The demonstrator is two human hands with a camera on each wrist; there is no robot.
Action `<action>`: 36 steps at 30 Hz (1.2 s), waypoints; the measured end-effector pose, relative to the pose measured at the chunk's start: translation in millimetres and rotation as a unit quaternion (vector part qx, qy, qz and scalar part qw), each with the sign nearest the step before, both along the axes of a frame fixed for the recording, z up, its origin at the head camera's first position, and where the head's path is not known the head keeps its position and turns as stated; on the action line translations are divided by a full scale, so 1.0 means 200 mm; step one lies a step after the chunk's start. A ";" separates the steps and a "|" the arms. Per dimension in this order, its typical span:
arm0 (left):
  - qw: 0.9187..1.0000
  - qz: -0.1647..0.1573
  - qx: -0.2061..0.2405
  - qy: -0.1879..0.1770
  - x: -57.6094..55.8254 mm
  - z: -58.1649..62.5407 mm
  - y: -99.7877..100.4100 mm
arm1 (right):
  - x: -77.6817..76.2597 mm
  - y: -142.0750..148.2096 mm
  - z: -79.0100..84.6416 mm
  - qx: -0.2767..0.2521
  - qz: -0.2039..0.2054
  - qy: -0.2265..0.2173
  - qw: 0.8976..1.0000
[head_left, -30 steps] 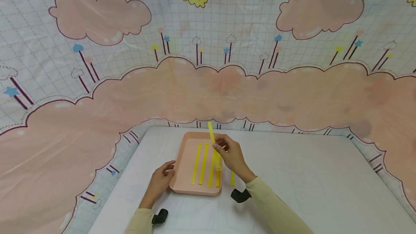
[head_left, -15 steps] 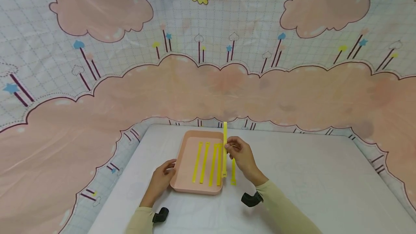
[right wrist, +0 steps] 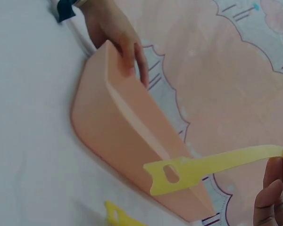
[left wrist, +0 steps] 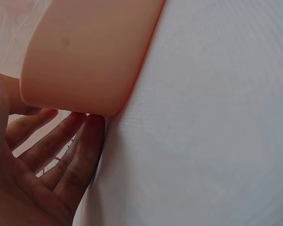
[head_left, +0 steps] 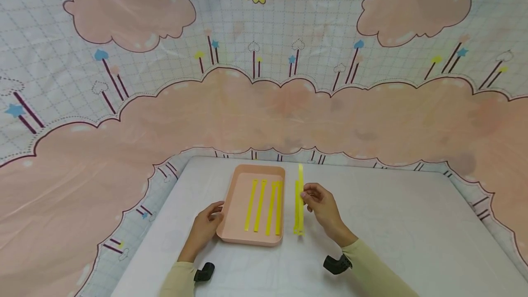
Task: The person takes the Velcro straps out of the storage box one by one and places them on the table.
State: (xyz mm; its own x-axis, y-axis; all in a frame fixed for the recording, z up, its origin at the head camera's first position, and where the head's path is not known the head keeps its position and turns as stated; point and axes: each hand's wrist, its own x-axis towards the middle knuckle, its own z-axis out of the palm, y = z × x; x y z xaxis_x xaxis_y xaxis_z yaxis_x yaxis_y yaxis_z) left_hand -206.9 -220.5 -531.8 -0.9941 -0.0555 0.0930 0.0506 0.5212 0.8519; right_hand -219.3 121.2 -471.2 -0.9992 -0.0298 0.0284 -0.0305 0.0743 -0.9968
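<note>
My right hand (head_left: 326, 210) pinches a yellow cable tie (head_left: 301, 187) near its middle, upright, just right of the tray. In the right wrist view the tie's wide end, with an oval slot (right wrist: 171, 173), points away from the fingers (right wrist: 269, 200). Behind the held tie in the head view, a second yellow cable tie (head_left: 296, 205) lies on the table. My left hand (head_left: 206, 223) holds the pink tray (head_left: 233, 210) at its left side, thumb and fingers at the wall (left wrist: 85, 70). Several yellow cable ties (head_left: 260, 205) lie lengthwise in the tray, towards its right side.
A white cloth (head_left: 396, 223) covers the table. Behind it hangs a patterned curtain (head_left: 330, 118) with clouds and stars. Each wrist wears a black camera mount (head_left: 337, 265).
My right hand has carried the cable tie rightward and down, from above the tray to beside the tie on the table. The left hand keeps its hold on the tray.
</note>
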 end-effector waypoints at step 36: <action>1.000 0.010 0.000 -0.002 -0.02 0.00 0.03 | -0.17 0.19 -0.19 0.048 -0.014 -0.099 0.994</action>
